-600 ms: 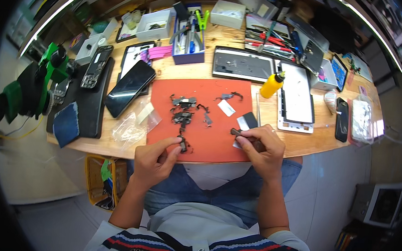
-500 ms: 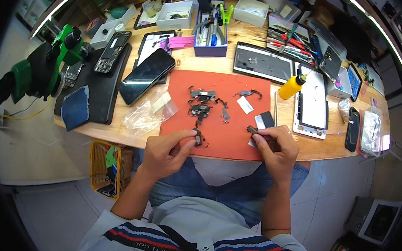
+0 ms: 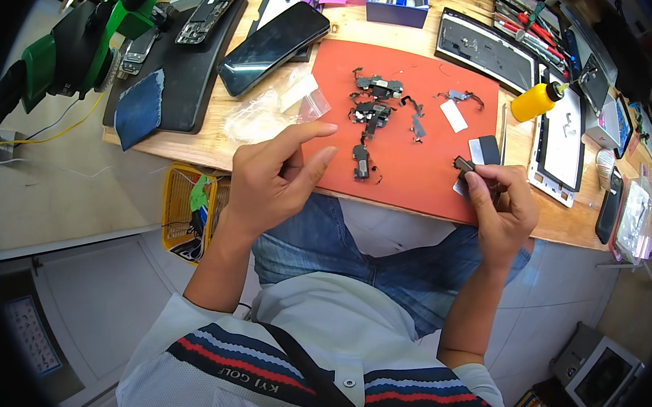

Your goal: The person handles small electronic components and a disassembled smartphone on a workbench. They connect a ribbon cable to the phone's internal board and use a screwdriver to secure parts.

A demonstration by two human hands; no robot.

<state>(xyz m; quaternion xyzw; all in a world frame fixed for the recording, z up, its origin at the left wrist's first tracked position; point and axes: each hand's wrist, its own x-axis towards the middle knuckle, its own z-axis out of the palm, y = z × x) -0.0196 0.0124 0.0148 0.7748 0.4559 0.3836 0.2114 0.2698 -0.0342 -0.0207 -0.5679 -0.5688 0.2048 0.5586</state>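
The right hand (image 3: 509, 205) grips a dark part (image 3: 462, 165) over the near right of the mat (image 3: 417, 198). The left hand (image 3: 273, 179) has its grip parted, empty, left of the other parts (image 3: 374, 115). Seemingly sorting; setting down calls for loosening the right grip.

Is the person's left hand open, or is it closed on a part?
Open: the left hand has its index finger and thumb apart, with only orange mat visible between their tips.
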